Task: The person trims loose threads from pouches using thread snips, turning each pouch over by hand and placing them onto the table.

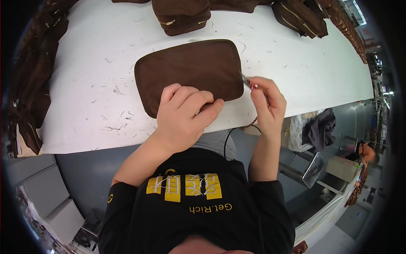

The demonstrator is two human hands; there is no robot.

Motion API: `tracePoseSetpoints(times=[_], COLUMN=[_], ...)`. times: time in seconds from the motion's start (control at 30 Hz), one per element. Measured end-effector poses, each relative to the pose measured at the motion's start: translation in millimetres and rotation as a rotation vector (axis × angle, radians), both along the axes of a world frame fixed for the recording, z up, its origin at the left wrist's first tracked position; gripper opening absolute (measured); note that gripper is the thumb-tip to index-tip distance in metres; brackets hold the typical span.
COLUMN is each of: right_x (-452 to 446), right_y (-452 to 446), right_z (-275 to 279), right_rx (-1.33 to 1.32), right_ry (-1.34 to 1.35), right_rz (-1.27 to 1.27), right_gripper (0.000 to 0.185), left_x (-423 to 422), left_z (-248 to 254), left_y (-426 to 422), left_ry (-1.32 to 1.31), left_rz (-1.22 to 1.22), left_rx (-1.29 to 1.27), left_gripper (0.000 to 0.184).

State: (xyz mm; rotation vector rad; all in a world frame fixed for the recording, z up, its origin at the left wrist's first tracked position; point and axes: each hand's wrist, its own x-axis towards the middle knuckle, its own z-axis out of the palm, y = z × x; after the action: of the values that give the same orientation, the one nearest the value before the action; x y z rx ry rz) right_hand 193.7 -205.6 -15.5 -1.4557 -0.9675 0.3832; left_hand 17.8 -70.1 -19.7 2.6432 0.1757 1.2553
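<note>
2 bare hands work at the near side of a white tabletop [84,46]. the brown fabric piece [190,63] lies flat near the table's near edge, its rounded corners framed by a raised rim. its long axis runs left to right, slightly aslant, the right end a little farther from the person.

the left hand [182,116] has its fingers curled over the near edge of the piece, thumb and fingertips clamped on it. the right hand [269,99] is closed on a small metal tool with a red part [245,80], its tip at the piece's right edge; whether they touch, i cannot tell.

white surface stretches left and right of the piece, strewn with thread bits [118,90], and a narrower strip parts it from the far row. there, 1 brown zipped bag [182,17] stands beyond the piece and 1 more zipped brown bag [298,19] lies farther right; their insides are hidden. brown fabric [31,84] is heaped along the left edge.

past the near edge, at right, a plastic liner [296,133] sits against dark grey cloth [319,129]; a cardboard box [341,168] stands farther off, beside another person in orange [367,153].
</note>
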Motion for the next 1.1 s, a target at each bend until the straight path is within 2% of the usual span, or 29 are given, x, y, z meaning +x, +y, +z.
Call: tracePoseSetpoints(times=[0.23,0.83,0.93,1.03,1.1], right_x=[-7,-23,-27,-28,-29], right_y=[-28,-30,-33,-38,-39], right_z=[36,30,21,28,31], right_rx=[-0.261,-0.354,-0.297,-0.319,-0.345], right_ry=[-0.621,-0.733,-0.555,-0.506,-0.567], right_rz=[-0.012,-0.101,-0.198,-0.156,-0.146], right_gripper=[0.022,0.022,0.022,0.022,0.022], left_x=[1,1,2,1,2], left_z=[-1,-7,-7,-7,-6], left_y=[-3,-8,-8,-8,-9], left_ry=[0.037,0.072,0.069,0.070,0.069], left_rz=[-0.004,-0.033,-0.033,-0.032,-0.030], left_rx=[-0.013,-0.023,-0.017,-0.029,-0.059], left_gripper=[0.012,0.012,0.014,0.015,0.018])
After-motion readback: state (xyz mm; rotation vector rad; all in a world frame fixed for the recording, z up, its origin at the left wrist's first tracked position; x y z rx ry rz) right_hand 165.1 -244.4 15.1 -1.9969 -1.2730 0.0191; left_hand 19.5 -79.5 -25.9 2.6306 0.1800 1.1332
